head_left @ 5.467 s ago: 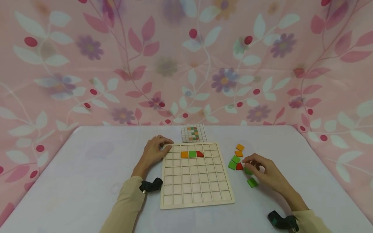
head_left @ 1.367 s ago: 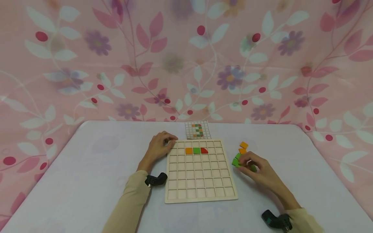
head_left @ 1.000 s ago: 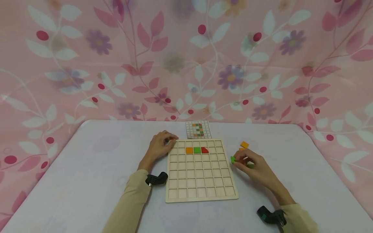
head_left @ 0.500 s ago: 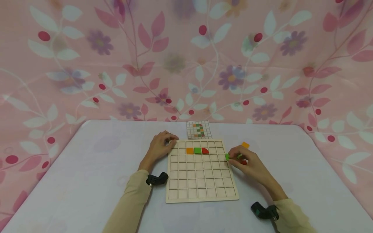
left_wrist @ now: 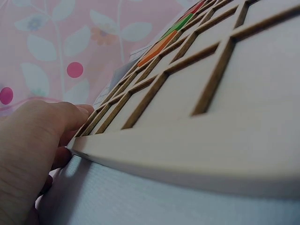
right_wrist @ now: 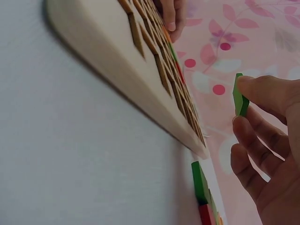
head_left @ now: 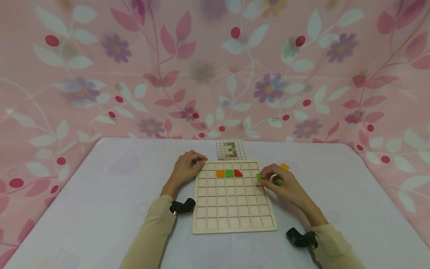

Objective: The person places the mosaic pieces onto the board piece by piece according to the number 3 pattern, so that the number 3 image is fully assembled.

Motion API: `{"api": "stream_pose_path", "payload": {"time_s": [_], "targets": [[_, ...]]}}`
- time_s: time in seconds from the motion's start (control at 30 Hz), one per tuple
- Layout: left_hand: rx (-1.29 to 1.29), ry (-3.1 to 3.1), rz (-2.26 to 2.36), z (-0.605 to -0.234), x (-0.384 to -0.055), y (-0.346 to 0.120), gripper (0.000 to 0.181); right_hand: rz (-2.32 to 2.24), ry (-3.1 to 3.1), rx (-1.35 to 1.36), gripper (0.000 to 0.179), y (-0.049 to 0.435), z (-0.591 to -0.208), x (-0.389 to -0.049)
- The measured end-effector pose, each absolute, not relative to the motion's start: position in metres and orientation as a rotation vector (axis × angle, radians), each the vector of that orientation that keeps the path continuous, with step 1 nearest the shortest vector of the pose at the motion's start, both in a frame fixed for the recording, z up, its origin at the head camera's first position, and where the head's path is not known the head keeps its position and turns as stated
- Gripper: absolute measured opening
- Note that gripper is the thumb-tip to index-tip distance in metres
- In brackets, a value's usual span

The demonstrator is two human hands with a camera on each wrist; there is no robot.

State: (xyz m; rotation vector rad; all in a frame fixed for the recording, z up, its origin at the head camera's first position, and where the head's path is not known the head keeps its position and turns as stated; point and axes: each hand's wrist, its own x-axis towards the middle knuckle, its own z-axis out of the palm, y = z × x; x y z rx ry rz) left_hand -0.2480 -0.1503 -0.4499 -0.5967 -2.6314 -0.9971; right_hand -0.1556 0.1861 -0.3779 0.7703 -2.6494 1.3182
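Note:
My right hand pinches a small square green tile between thumb and fingertips, with the other fingers loosely bent. In the head view this tile overlaps the right edge of the wooden grid board. My left hand holds the board's back left corner, fingers bent around it. Set in one of the board's upper rows, side by side, are an orange square tile, a green square tile and a red quarter-round tile.
Behind the board lies a printed grid card with a coloured pattern. Loose tiles lie right of the board, partly hidden by my right hand: an orange one, a green one and a red one. A floral cloth hangs behind the table.
My right hand has picked up a green tile from the loose pieces and carried it left to the board's right edge. My left hand has stayed at the board's corner.

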Motion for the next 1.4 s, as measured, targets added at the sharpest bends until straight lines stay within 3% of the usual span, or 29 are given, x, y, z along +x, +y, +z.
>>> {"api": "stream_pose_path", "payload": {"time_s": [0.43,1.07,1.3,1.4], "targets": [[-0.557,-2.66,-1.018,-0.445,-0.246,-0.148,0.015,1.358,-2.636,0.803,0.015,0.193,-0.404,-0.178],[-0.556,-2.649,-1.019,-0.447,-0.246,-0.149,0.014,1.403,-2.641,0.822,0.018,0.173,-0.405,-0.182],[-0.575,-2.64,-1.015,-0.446,-0.245,-0.148,0.014,1.417,-2.668,0.811,0.019,0.157,-0.381,-0.168],[-0.577,-2.638,-1.017,-0.446,-0.245,-0.149,0.014,1.421,-2.661,0.835,0.019,0.156,-0.391,-0.173]]}}
